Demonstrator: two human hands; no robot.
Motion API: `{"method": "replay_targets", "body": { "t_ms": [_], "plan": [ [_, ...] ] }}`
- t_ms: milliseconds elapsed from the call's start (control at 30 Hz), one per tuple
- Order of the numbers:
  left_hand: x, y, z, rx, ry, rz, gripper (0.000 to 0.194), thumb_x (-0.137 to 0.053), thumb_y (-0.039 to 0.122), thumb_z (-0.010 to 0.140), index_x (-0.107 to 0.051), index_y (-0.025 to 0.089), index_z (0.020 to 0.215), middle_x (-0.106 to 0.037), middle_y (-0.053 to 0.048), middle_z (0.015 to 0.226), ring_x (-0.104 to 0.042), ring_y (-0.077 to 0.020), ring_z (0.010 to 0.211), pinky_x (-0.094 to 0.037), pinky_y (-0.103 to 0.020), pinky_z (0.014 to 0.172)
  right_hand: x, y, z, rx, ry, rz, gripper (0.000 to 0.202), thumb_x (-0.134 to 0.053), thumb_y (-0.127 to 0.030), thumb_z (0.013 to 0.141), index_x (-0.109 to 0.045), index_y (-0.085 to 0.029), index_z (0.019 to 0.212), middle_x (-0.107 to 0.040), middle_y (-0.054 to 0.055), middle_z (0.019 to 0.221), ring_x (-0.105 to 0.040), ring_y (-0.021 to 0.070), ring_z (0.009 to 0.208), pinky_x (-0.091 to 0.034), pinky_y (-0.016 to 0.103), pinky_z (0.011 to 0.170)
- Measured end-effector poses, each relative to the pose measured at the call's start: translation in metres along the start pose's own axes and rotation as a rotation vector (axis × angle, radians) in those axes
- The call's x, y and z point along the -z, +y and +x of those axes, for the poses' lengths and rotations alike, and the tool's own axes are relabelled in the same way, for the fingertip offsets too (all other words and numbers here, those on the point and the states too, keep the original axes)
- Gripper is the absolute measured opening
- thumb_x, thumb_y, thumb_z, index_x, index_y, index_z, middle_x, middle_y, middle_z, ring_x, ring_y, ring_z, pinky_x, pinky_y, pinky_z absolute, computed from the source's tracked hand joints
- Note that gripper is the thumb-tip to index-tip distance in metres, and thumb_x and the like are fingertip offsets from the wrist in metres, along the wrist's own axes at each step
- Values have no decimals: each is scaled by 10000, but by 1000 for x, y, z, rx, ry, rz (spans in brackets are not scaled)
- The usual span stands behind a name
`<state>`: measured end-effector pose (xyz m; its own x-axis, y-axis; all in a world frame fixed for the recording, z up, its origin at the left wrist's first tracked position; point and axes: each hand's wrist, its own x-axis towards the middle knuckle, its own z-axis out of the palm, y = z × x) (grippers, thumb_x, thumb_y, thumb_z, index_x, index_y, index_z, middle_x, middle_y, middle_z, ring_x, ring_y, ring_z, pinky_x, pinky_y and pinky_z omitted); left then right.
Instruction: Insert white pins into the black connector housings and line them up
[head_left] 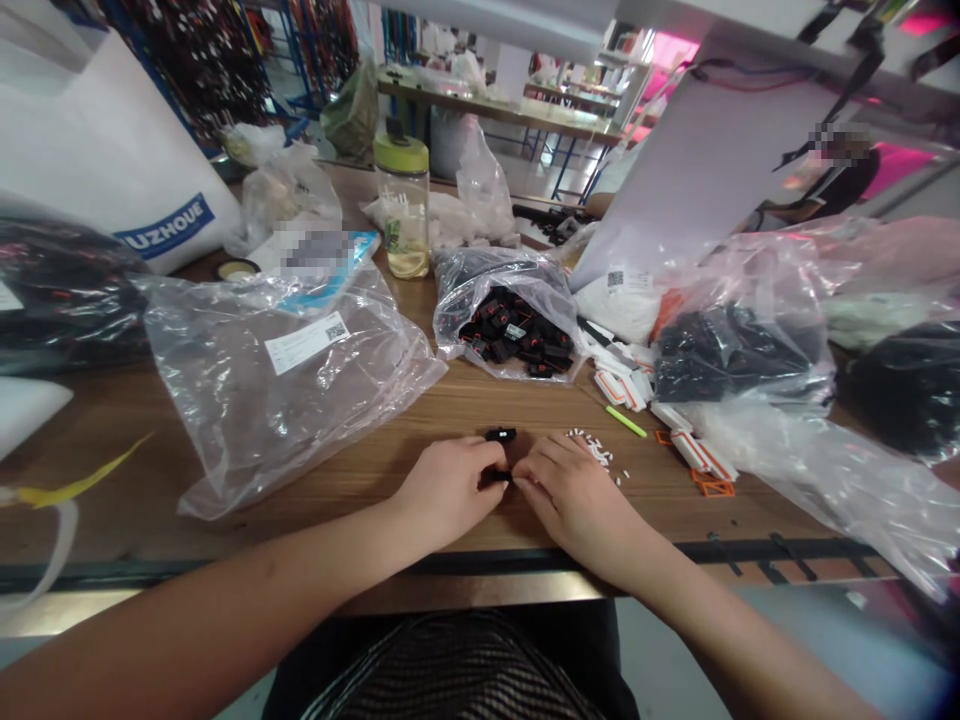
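Near the front of the wooden table, my left hand (454, 485) is closed on a small black plastic part (496, 477). My right hand (566, 492) meets it from the right, thumb and fingers pinched at the part's right end; whether a tiny piece sits in that pinch is hidden. Just beyond my left fingertips lies another black plastic part (501, 435) with white spots on it. Small white pieces (596, 448) are scattered beside my right hand. Farther back, an open clear bag (517, 345) holds many black parts with orange bits.
A clear plastic bag (300, 400) with a label spreads over the left. A bottle with a green lid (405, 200) stands at the back. To the right lie a yellow-green stick (626, 421), white-and-orange pieces (697, 455) and filled bags (742, 350). Another person (832, 185) is at far right.
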<state>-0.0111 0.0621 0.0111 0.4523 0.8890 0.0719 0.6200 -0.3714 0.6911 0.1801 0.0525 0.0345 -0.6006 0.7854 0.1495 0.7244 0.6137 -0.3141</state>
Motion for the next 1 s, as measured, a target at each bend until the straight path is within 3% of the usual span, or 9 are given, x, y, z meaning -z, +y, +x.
{"method": "replay_targets", "body": {
  "t_ms": [133, 300, 533, 633, 800, 900, 1000],
  "plan": [
    [0, 0, 1, 8, -2, 3, 44, -667, 152, 800, -667, 195, 793, -595, 18, 696, -550, -134, 607, -423, -250, 571, 0, 1, 0, 28, 18, 11, 242, -503, -176, 968, -686, -178, 810, -643, 54, 799, -561, 197, 807, -401, 371, 784],
    [-1, -2, 1, 13, 23, -20, 38, -675, 171, 794, -661, 197, 772, -594, 23, 663, -547, -133, 584, -432, -249, 566, -2, 6, -7, 5, 91, 26, 163, -545, -195, 954, -705, -207, 986, -700, 62, 888, -599, 210, 852, -410, 390, 823],
    [-1, -1, 1, 18, 26, -9, 62, -665, 137, 772, -668, 199, 778, -599, 25, 668, -533, -124, 569, -410, -242, 552, -6, -4, -11, 48, 93, -131, 230, -497, -181, 967, -720, -200, 914, -690, 60, 812, -565, 214, 807, -373, 394, 807],
    [-1, -1, 0, 14, 26, -15, 50, -661, 152, 777, -662, 201, 770, -603, 25, 671, -536, -125, 570, -404, -245, 549, -3, 0, -8, 20, 89, -38, 212, -535, -198, 943, -727, -219, 856, -695, 50, 802, -584, 205, 811, -389, 378, 813],
    [-1, -3, 0, -15, 47, -43, 29, -638, 199, 798, -666, 205, 790, -616, 18, 689, -546, -122, 569, -419, -251, 554, 24, 54, -14, -166, 174, 47, 216, -540, -239, 932, -747, -186, 898, -738, 69, 853, -650, 201, 791, -454, 324, 748],
    [-1, -4, 0, -16, 37, -34, 27, -641, 196, 790, -665, 205, 784, -608, 19, 670, -537, -126, 566, -414, -264, 562, 40, 94, -22, -364, 25, 24, 214, -568, -283, 887, -767, -207, 861, -741, 33, 767, -655, 195, 702, -461, 285, 665],
    [-2, -4, 1, 5, 20, -39, 22, -651, 191, 782, -667, 207, 779, -604, 20, 662, -532, -132, 571, -409, -279, 577, 45, 115, -27, -432, -102, 48, 199, -594, -303, 844, -776, -223, 832, -751, 27, 762, -663, 207, 705, -462, 279, 641]
  ]
}}
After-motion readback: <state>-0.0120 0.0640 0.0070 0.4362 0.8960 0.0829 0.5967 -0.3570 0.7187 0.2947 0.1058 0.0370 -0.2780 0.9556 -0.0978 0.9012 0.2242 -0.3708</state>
